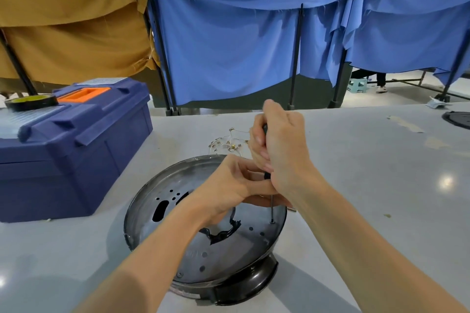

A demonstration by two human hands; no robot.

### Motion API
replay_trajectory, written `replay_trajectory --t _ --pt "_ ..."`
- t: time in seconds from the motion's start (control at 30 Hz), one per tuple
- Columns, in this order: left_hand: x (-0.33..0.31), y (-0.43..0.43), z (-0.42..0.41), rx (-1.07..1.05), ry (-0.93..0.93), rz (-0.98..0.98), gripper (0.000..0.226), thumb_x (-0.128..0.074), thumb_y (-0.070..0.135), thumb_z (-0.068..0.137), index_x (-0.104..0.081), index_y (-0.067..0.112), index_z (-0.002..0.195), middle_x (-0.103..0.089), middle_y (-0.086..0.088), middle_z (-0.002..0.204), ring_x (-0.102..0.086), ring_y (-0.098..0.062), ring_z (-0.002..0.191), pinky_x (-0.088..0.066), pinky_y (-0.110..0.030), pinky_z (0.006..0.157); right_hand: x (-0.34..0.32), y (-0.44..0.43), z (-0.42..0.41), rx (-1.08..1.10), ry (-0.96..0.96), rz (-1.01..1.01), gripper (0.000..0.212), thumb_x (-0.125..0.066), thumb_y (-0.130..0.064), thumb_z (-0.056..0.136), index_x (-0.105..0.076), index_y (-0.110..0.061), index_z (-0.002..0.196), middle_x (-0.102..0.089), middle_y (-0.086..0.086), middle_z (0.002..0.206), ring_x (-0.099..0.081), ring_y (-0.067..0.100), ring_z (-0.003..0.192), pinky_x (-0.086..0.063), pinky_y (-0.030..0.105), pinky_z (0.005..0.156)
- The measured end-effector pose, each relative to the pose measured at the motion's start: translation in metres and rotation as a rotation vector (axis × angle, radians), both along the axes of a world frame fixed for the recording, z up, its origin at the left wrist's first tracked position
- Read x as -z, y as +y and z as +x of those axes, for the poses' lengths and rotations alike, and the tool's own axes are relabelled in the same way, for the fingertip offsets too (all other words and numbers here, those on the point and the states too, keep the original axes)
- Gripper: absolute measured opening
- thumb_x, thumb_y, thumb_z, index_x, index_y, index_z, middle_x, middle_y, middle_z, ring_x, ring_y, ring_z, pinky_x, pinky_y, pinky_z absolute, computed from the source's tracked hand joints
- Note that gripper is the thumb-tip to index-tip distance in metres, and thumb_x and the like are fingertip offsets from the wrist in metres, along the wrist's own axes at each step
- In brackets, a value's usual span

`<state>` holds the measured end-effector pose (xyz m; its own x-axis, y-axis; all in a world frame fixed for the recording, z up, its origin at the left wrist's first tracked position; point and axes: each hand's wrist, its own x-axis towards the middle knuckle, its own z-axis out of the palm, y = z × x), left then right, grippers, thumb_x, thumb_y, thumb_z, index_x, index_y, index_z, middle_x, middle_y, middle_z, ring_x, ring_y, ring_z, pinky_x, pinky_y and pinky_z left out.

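A round metal appliance base (162, 193) with several holes lies upside down on the grey table, its black rim facing me. My right hand (279, 150) grips the black handle of a screwdriver (272, 207) held upright, its thin shaft tip resting on a screw near the base's right edge. My left hand (229, 185) reaches across the base, and its fingers steady the lower end of the handle where the shaft begins. A torn black piece sits around the central opening of the base.
A blue toolbox (73, 145) with an orange handle stands at the left, a roll of black tape (31, 102) on its lid. Thin wires with small terminals (229, 143) lie behind the base. A dark round object (457, 119) sits at the far right. Blue and brown curtains hang behind.
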<state>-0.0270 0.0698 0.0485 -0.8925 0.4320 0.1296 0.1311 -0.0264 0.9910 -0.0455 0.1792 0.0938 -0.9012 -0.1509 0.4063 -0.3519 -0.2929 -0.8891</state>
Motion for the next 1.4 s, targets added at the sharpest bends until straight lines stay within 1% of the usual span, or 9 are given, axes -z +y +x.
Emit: replay_trajectory --t 0.17,0.3,0.4,0.53,0.7,0.93,1.17,1.27,1.4 --pt "0.002 -0.004 0.003 0.018 0.028 -0.1 0.036 -0.063 -0.008 0.086 -0.079 0.021 0.071 -0.072 0.006 0.066 -0.067 -0.003 0.062 -0.052 -0.013 0.063 0.015 -0.017 0.017 0.456 0.219 0.026 0.072 -0.028 -0.023 0.106 -0.042 -0.022 0.036 -0.041 -0.006 0.033 -0.041 0.006 0.032 -0.033 0.012 0.041" --pt "0.0 -0.005 0.006 0.023 -0.032 -0.039 0.007 -0.074 0.013 0.082 -0.079 0.016 0.087 -0.076 -0.009 0.087 -0.073 -0.019 0.086 -0.057 -0.026 0.079 0.0 -0.001 0.007 0.085 0.044 0.163 0.06 -0.046 -0.021 0.097 -0.052 -0.014 0.038 -0.046 0.004 0.038 -0.041 0.018 0.033 -0.034 0.021 0.04" --pt "-0.001 -0.003 0.005 0.08 -0.08 -0.033 0.015 -0.07 0.019 0.088 -0.074 0.016 0.103 -0.073 -0.02 0.101 -0.069 -0.031 0.104 -0.055 -0.033 0.089 -0.023 0.019 -0.009 -0.328 -0.074 0.331 0.055 -0.052 -0.032 0.094 -0.058 -0.004 0.047 -0.053 0.016 0.046 -0.049 0.027 0.039 -0.046 0.026 0.047" --pt "0.001 0.002 0.003 0.077 -0.099 -0.029 0.016 -0.072 0.018 0.087 -0.074 0.013 0.102 -0.072 -0.023 0.099 -0.069 -0.034 0.101 -0.056 -0.032 0.085 -0.022 0.018 -0.015 -0.472 -0.104 0.287 0.065 -0.047 -0.025 0.101 -0.035 -0.011 0.038 -0.027 0.003 0.031 -0.022 0.015 0.023 -0.023 0.014 0.033" --pt "-0.001 0.004 0.002 0.066 -0.027 0.058 0.023 -0.079 0.007 0.077 -0.074 0.003 0.099 -0.073 -0.021 0.1 -0.071 -0.037 0.094 -0.057 -0.034 0.082 -0.01 0.002 -0.005 -0.248 0.014 0.156 0.061 -0.039 -0.009 0.098 -0.034 -0.008 0.038 -0.024 0.002 0.03 -0.015 0.014 0.024 -0.019 0.012 0.037" --pt "-0.001 0.008 0.005 0.056 -0.041 0.023 0.015 -0.069 0.007 0.082 -0.08 0.017 0.084 -0.076 -0.004 0.088 -0.073 -0.014 0.082 -0.056 -0.02 0.073 0.004 -0.006 0.008 0.4 0.18 0.143 0.066 -0.036 -0.016 0.102 -0.044 0.002 0.039 -0.038 0.0 0.032 -0.035 0.014 0.03 -0.031 0.023 0.037" --pt "-0.002 0.004 0.007 0.136 -0.087 0.027 0.016 -0.063 0.014 0.093 -0.073 0.015 0.105 -0.072 -0.024 0.099 -0.069 -0.037 0.101 -0.054 -0.034 0.09 -0.024 0.023 -0.009 -0.509 -0.148 0.298 0.058 -0.052 -0.031 0.095 -0.046 -0.007 0.043 -0.039 0.009 0.036 -0.035 0.022 0.029 -0.036 0.021 0.037" --pt "0.001 0.006 0.004 0.131 -0.07 0.018 0.02 -0.065 0.013 0.092 -0.069 0.002 0.107 -0.071 -0.027 0.099 -0.07 -0.039 0.097 -0.055 -0.036 0.088 -0.019 0.017 -0.01 -0.515 -0.116 0.216 0.063 -0.047 -0.02 0.1 -0.037 -0.012 0.038 -0.026 0.001 0.031 -0.019 0.013 0.024 -0.02 0.013 0.033" --pt "0.001 0.005 0.003 0.076 -0.044 0.044 0.024 -0.076 0.01 0.081 -0.071 -0.001 0.103 -0.072 -0.024 0.101 -0.071 -0.039 0.093 -0.057 -0.038 0.084 -0.007 0.006 0.001 -0.18 0.025 0.11 0.063 -0.04 -0.01 0.098 -0.037 -0.014 0.035 -0.026 0.001 0.03 -0.017 0.013 0.025 -0.019 0.012 0.036"
